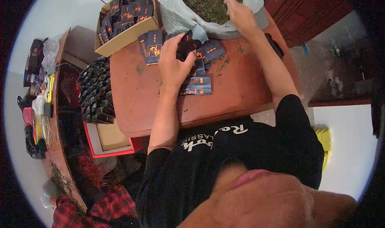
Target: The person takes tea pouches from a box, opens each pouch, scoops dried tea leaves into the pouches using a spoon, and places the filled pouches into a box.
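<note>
My left hand (173,63) is closed around a black tea packet (187,45), held tilted above the table. Under and beside it lie several more black packets with orange print (198,85), loosely overlapping. Above the open white plastic bag (176,15) is my right hand (242,17), its fingers bent together at the surface of the loose dried tea leaves (208,1). What those fingers pinch is too small to make out. A light bluish piece (199,34) shows just behind the held packet.
A cardboard box (127,37) full of black packets stands at the table's back left corner. Crumbs of tea leaf (225,62) dot the reddish table (240,87). Left of the table are a stack of dark packets (96,89) and a red-edged box (108,137). A dark object (274,45) lies by the right edge.
</note>
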`<state>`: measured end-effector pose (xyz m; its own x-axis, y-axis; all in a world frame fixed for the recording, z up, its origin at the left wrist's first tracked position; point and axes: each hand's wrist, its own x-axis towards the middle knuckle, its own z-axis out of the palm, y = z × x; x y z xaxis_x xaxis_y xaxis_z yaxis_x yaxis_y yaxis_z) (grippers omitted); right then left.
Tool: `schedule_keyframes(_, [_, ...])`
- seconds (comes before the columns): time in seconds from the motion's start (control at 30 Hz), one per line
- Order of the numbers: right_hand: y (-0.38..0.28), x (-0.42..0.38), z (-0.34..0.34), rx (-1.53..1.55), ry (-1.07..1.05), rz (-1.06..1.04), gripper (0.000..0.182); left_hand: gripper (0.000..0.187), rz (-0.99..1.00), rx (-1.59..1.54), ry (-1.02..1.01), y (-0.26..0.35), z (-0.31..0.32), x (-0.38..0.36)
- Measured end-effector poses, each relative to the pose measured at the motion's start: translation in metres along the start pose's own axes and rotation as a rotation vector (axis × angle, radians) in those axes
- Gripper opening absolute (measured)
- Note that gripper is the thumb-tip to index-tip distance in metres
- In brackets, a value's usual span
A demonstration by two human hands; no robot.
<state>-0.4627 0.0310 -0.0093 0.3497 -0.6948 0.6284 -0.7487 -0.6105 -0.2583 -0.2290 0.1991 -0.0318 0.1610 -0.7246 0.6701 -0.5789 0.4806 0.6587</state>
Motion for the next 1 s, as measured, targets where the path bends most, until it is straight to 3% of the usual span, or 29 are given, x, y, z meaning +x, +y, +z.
schedule_keyframes(0.13, [0.001,0.008,-0.001,-0.018,0.120,-0.067,0.025,0.048,-0.009,0.014,-0.016,0.005,-0.004,0.003])
schedule_keyframes(0.23, [0.002,0.013,-0.022,0.021,0.071,0.072,0.026,0.048,-0.016,0.004,0.005,0.007,-0.005,0.004])
schedule_keyframes(0.33, [0.018,0.015,-0.019,-0.123,0.000,0.024,0.029,0.048,-0.007,0.025,0.009,0.003,-0.004,0.004])
schedule_keyframes(0.43, [0.003,0.012,-0.014,0.118,-0.096,0.171,0.030,0.049,-0.005,0.047,0.008,0.001,-0.003,0.003])
schedule_keyframes(0.53, [-0.015,0.013,-0.006,0.559,-0.094,0.484,0.028,0.051,-0.011,0.029,0.024,0.002,-0.003,0.003])
schedule_keyframes(0.83, [0.008,0.009,0.008,0.870,-0.052,0.567,0.034,0.052,-0.044,0.041,0.004,-0.002,-0.002,0.003])
schedule_keyframes(1.0, [0.029,0.011,0.006,1.014,-0.054,0.630,0.028,0.051,-0.034,0.037,0.002,-0.006,0.000,0.003])
